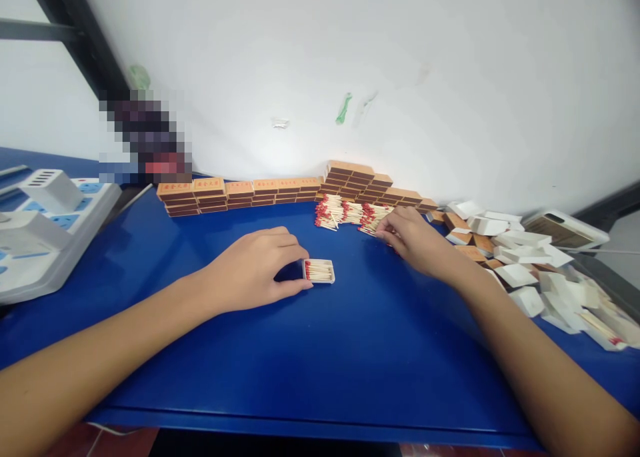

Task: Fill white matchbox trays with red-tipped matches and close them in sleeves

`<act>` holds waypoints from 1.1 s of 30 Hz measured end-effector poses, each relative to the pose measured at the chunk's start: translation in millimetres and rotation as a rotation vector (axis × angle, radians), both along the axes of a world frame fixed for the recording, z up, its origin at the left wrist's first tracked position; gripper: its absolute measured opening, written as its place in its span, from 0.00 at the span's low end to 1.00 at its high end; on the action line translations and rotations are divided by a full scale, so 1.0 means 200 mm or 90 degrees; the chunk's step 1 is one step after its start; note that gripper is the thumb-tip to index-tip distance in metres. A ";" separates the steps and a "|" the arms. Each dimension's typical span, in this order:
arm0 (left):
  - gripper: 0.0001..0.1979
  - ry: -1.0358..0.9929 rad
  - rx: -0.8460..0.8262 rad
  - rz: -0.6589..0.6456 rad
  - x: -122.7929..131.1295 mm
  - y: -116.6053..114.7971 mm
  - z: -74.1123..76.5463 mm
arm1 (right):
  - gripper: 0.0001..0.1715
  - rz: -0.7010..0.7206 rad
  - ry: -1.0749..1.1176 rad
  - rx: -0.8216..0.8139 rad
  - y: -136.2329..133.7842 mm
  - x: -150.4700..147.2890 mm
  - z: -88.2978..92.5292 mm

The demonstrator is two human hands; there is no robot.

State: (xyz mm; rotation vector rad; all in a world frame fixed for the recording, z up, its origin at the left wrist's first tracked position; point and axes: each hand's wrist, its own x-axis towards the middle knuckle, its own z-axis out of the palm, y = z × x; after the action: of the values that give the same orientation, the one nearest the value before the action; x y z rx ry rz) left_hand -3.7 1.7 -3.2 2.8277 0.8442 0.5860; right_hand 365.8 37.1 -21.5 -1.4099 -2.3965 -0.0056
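My left hand (265,267) grips the left end of a small white matchbox tray (333,272) between thumb and fingers. Inside the tray lie matches (319,270), their red heads toward that hand. The tray rests on the blue table. Farther back, my right hand (407,234) reaches to the right end of a row of loose match piles (353,212). Its fingertips are drawn together at the red heads there, and whatever they pinch is hidden under the hand.
Stacked orange-brown matchboxes (280,189) line the wall, higher near the middle. White empty trays (520,250) and box sleeves (457,224) lie heaped at right, before a pale phone-like object (565,229). A power strip (65,220) with plugs sits at left on the blue table (300,364).
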 end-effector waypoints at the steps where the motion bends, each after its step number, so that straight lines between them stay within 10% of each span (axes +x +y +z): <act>1: 0.12 0.000 0.000 0.000 0.00 0.00 0.00 | 0.13 0.000 0.001 -0.001 -0.01 -0.01 0.00; 33: 0.13 -0.006 -0.009 -0.006 0.00 0.00 0.00 | 0.07 0.017 0.046 0.045 -0.08 -0.20 -0.02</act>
State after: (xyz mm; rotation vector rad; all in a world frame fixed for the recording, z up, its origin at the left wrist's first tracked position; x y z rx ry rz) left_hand -3.3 2.2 -3.8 2.8121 0.8302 0.5885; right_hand 326.6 22.1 -24.7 -1.3226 -2.3332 -0.0325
